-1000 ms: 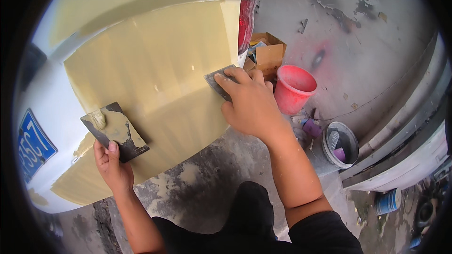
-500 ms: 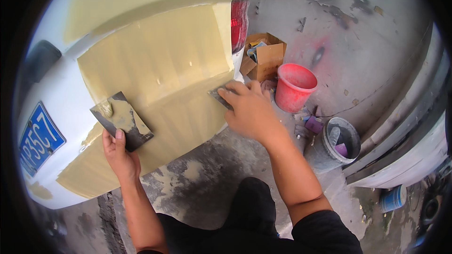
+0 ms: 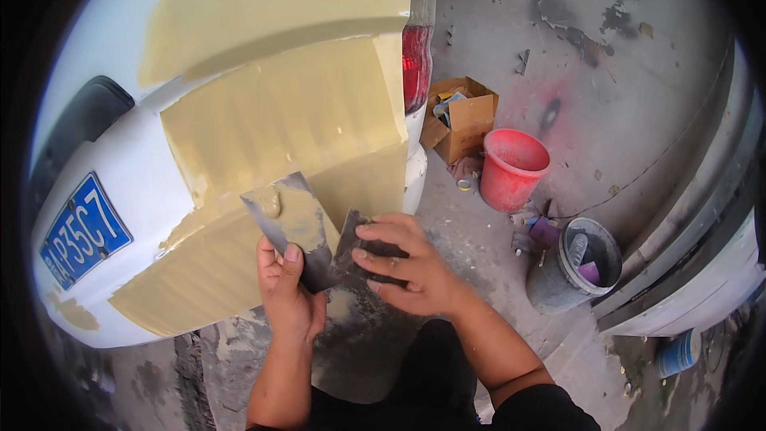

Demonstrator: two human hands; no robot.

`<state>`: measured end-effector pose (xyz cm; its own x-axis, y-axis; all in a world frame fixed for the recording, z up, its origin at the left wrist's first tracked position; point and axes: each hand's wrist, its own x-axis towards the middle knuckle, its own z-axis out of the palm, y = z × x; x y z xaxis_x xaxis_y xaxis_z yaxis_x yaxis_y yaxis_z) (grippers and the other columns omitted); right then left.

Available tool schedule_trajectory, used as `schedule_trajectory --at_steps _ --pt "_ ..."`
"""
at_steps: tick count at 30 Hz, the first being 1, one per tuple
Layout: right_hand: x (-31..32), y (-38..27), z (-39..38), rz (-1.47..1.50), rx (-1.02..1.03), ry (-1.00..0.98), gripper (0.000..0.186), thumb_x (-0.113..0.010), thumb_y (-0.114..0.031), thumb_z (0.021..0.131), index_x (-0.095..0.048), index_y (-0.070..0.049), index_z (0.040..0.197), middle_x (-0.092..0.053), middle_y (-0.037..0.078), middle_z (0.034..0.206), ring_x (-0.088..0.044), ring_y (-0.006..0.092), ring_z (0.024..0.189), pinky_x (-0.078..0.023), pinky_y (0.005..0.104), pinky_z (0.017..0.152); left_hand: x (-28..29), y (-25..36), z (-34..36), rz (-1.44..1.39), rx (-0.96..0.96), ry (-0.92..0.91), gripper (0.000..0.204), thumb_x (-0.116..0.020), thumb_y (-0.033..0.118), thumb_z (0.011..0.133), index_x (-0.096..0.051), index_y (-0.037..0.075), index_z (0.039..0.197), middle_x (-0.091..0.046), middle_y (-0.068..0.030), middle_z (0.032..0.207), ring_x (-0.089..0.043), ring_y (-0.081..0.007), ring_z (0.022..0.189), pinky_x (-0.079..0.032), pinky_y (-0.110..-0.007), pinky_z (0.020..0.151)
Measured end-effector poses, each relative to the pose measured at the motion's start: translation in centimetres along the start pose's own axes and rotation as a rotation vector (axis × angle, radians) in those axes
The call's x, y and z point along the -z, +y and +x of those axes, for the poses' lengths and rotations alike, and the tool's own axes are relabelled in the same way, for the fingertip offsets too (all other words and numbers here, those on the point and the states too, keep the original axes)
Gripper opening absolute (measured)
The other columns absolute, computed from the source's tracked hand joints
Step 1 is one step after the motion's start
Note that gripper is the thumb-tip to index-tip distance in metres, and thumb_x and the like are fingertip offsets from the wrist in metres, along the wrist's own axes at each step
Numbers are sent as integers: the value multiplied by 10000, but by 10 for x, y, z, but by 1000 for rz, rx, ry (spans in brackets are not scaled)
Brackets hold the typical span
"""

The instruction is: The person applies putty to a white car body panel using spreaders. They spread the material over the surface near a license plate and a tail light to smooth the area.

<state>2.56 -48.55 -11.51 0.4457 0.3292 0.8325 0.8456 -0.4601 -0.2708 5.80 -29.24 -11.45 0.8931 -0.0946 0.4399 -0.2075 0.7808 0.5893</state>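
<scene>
My left hand (image 3: 289, 295) grips a dark flat plate (image 3: 307, 227), thumb on its face. Tan body filler is smeared over the plate, with a thicker lump near its upper left. My right hand (image 3: 419, 271) has its fingers spread over a dark filler spreader (image 3: 349, 243). The spreader's edge is at the plate's right side, touching or nearly so. Both hands are in front of a white vehicle's rear (image 3: 144, 215), away from its surface. Broad areas of tan filler (image 3: 295, 104) cover the rear panel, with faint streaks and a few pale spots.
A blue licence plate (image 3: 86, 231) is at left, a red tail light (image 3: 415, 68) at the panel's right edge. On the stained floor stand a cardboard box (image 3: 471, 124), red bucket (image 3: 515, 179), grey bucket (image 3: 554, 283) and blue can (image 3: 678, 353). Curved panels (image 3: 678, 255) line the right.
My right hand has left the filler-covered panel and come down and left to the plate with the spreader. My left hand has carried the plate rightward. The view has shifted slightly.
</scene>
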Motion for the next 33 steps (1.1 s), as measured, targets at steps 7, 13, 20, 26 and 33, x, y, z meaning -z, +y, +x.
schedule_trajectory --at_steps 7,13,20,26,33 --pt "32 40 51 -665 -240 245 585 -597 -99 703 -530 -125 1283 -468 79 1337 -402 374 1149 -362 477 962 16 35 31 88 -253 -67 367 -526 68 916 -417 43 1265 -564 -94 1185 -547 -179 1097 -438 -341 968" --pt "48 68 134 -836 -279 304 548 -562 -121 766 -493 -114 1310 -425 90 1372 -371 381 1185 -341 515 942 70 32 66 228 -274 -46 350 -566 61 900 -446 11 1225 -591 -93 1134 -573 -164 1043 -444 -325 942" --pt "11 64 155 -909 -322 283 511 -548 -141 781 -515 -105 1289 -443 91 1346 -373 380 1177 -350 527 900 78 26 68 207 -288 -41 364 -582 64 891 -448 5 1224 -595 -88 1122 -576 -160 1031 -443 -318 938" --pt "1 54 121 -854 -348 167 514 -561 -119 743 -546 -90 1256 -473 96 1302 -405 385 1120 -363 518 857 74 26 67 236 -305 -22 378 -579 63 892 -443 -1 1239 -590 -84 1139 -565 -161 1044 -429 -321 951" --pt "-4 38 77 -838 -452 2 507 -581 -130 724 -572 -94 1229 -494 78 1271 -428 361 1089 -381 494 828 88 24 68 253 -304 -83 414 -546 64 911 -420 15 1302 -552 -92 1221 -534 -172 1114 -428 -325 962"
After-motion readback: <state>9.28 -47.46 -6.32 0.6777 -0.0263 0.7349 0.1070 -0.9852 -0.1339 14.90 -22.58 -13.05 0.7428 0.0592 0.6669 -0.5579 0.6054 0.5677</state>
